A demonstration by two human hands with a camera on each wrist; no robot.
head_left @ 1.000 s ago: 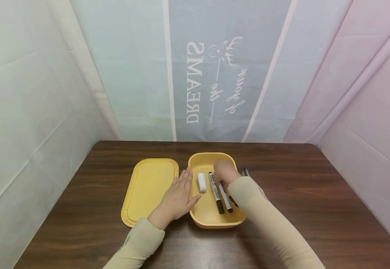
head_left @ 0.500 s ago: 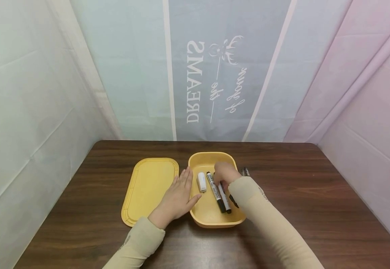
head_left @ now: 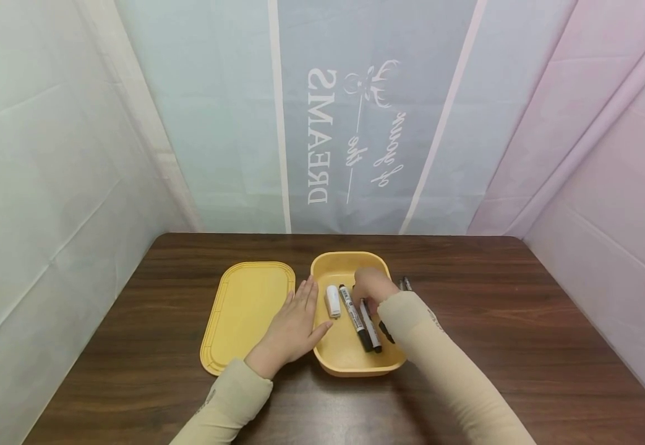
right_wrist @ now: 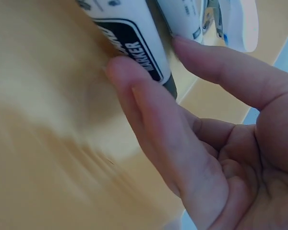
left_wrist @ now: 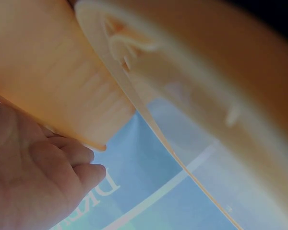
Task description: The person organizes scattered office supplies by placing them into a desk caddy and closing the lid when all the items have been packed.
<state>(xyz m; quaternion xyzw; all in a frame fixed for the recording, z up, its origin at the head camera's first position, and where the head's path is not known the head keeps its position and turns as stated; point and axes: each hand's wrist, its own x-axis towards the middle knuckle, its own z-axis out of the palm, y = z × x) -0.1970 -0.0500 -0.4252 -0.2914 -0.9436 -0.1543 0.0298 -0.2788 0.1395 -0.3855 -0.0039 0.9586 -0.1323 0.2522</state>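
Note:
A yellow box (head_left: 350, 364) holds several black-and-white markers (head_left: 354, 315) and a small white stapler (head_left: 333, 301). My left hand (head_left: 293, 324) lies with straight fingers against the box's left rim. In the left wrist view, that hand (left_wrist: 48, 177) is beside the box wall (left_wrist: 62, 72). Inside the box, my right hand (head_left: 371, 285) pinches a marker (head_left: 374, 334) near its far end. The right wrist view shows its fingers (right_wrist: 153, 115) on a labelled marker (right_wrist: 134, 38), with the thumb on the other side by a second barrel. A black item (head_left: 386, 332) sits partly under the right sleeve.
The yellow lid (head_left: 250, 315) lies flat on the dark wooden table (head_left: 522, 346), left of the box. Dark pens (head_left: 405, 284) show just past the box's right side, partly hidden by the sleeve. Fabric walls (head_left: 233, 123) stand round the table.
The markers in the box have shifted a little to the left, toward the stapler. My right hand stays at almost the same place over them. The left hand has not moved.

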